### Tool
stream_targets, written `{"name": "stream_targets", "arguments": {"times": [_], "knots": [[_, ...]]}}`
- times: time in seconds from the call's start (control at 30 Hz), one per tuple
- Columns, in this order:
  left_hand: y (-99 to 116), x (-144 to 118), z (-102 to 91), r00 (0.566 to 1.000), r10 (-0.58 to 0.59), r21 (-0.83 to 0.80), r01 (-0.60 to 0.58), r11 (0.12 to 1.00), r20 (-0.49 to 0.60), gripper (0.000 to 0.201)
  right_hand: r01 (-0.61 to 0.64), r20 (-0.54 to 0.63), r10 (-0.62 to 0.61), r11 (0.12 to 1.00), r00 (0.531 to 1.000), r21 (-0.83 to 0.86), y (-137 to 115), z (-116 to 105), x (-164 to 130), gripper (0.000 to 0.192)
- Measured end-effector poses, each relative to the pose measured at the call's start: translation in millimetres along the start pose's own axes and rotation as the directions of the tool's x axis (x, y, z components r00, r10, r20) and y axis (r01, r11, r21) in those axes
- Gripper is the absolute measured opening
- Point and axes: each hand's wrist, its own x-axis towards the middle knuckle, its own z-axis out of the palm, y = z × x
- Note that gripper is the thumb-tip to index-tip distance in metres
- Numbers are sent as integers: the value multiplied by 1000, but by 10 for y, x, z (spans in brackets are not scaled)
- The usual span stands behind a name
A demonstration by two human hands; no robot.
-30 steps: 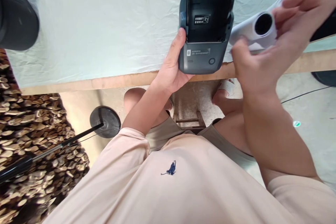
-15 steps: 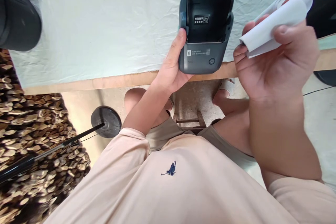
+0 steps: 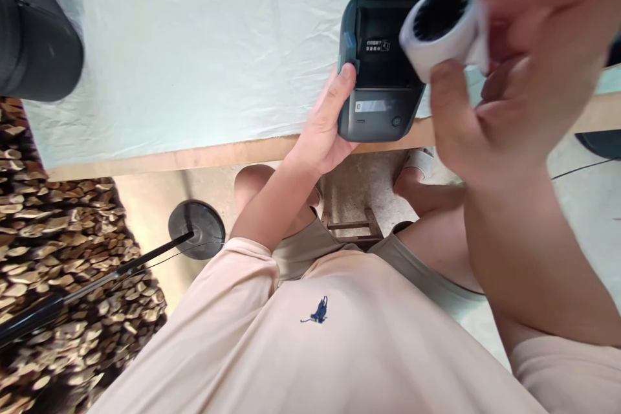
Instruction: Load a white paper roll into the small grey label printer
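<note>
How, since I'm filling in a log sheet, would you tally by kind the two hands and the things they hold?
Hands: 2, the left hand and the right hand
Open-lidded dark device: 1
White roll: 1
Total: 4

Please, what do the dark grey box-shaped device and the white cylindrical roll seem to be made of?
The dark grey device: probably moulded plastic, satin finish, judging by smooth curved corners and soft reflections. The white roll: apparently matte paper, since a thin loose edge shows; its core looks too dark to tell.
</note>
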Motion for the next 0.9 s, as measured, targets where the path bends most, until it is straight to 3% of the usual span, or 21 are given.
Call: {"name": "stream_targets", "arguments": {"times": [0.03, 0.1, 0.17, 0.2, 0.5, 0.67, 0.9], "knots": [[1, -7, 4, 1000, -2, 6, 2, 1000, -10, 42, 91, 48, -82, 972, 995, -215, -21, 17, 27, 40], [3, -18, 15, 1000, -5, 21, 6, 1000, -20, 43, 240, 149, -187, 761, 971, -603, -56, 56, 83, 40], [6, -26, 31, 1000, -11, 30, 11, 999, -21, 43, 274, 206, -183, 541, 961, -795, -70, 93, 125, 40], [9, -29, 41, 1000, -15, 28, 16, 999, -22, 44, 256, 202, -160, 516, 966, -817, -66, 108, 137, 39], [44, -38, 101, 970, -148, -79, 135, 988, -194, 47, 220, 189, -112, 515, 976, -829, 27, 94, 132, 25], [23, -40, 37, 994, -83, -35, 80, 996, -76, 53, 208, 180, -104, 469, 978, -858, -17, 50, 147, 27], [-13, -28, 19, 1000, -13, 60, 14, 998, -8, 38, 274, 265, -93, 519, 960, -809, -12, -27, 207, 28]]}}
